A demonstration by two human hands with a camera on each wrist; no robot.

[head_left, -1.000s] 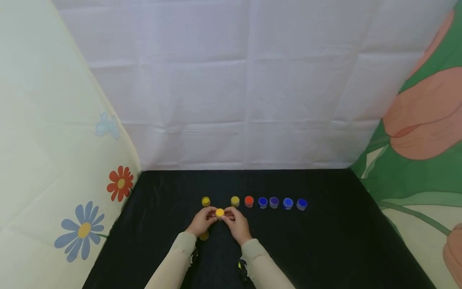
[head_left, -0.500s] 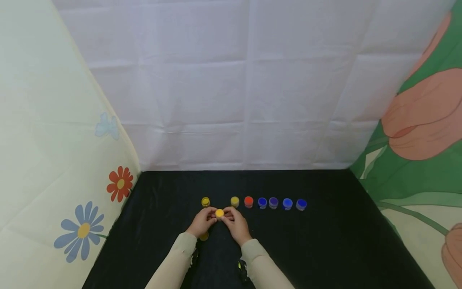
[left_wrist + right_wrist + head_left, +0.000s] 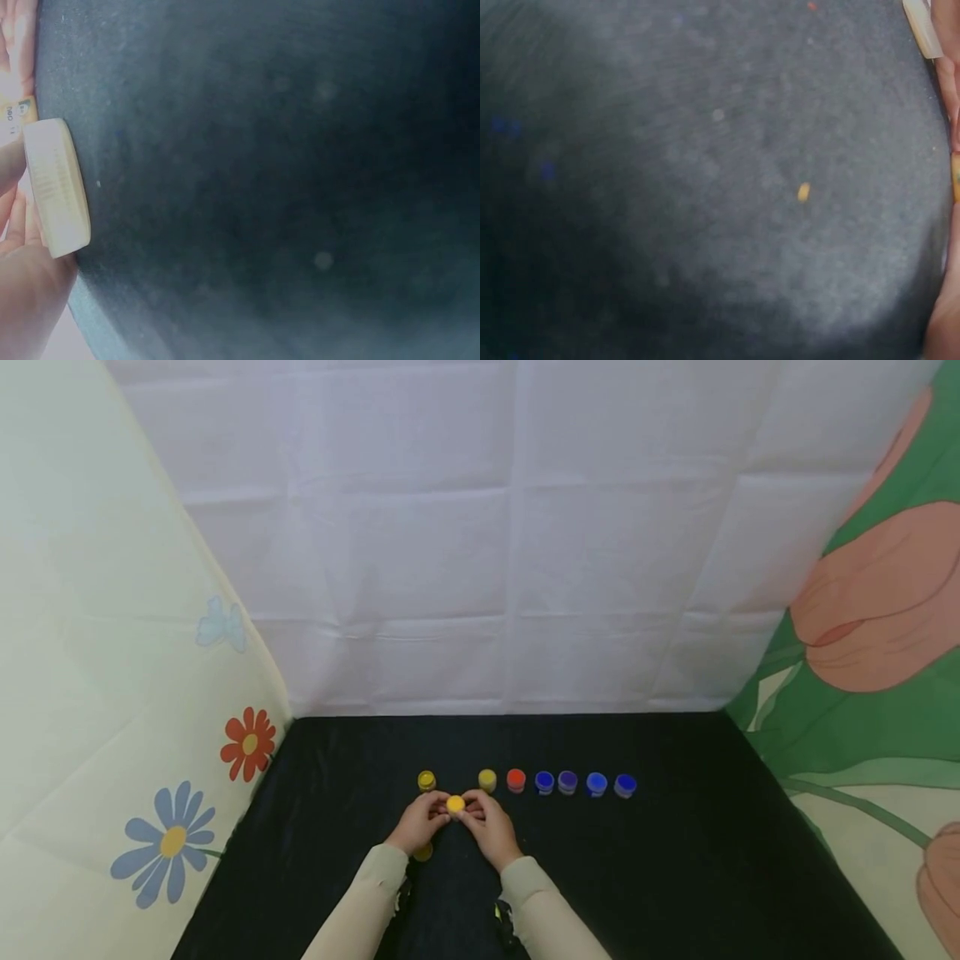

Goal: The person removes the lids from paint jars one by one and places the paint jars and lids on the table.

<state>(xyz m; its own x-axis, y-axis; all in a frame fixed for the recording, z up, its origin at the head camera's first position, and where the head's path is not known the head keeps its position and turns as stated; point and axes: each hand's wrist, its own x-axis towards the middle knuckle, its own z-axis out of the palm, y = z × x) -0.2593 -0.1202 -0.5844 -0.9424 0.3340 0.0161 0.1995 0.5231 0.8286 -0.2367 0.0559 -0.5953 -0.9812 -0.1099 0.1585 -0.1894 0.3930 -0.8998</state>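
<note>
Both hands meet in the head view at a small paint jar with an orange-yellow top (image 3: 455,804). My left hand (image 3: 420,822) pinches it from the left, and my right hand (image 3: 491,829) from the right. Part of its printed label (image 3: 21,112) shows in the left wrist view. Also there, a pale yellow ridged disc, like a jar lid (image 3: 57,187), stands close by the left fingers. Just beyond the left hand is a yellow jar (image 3: 427,780). Another round yellow piece (image 3: 423,852) lies partly hidden by the left wrist.
A row of small jars stands behind the hands: pale yellow (image 3: 487,779), red (image 3: 516,780), then several blue and purple ones (image 3: 567,782). They are on a black cloth (image 3: 675,860). A white cloth wall (image 3: 510,568) rises at the back, with patterned curtains at both sides.
</note>
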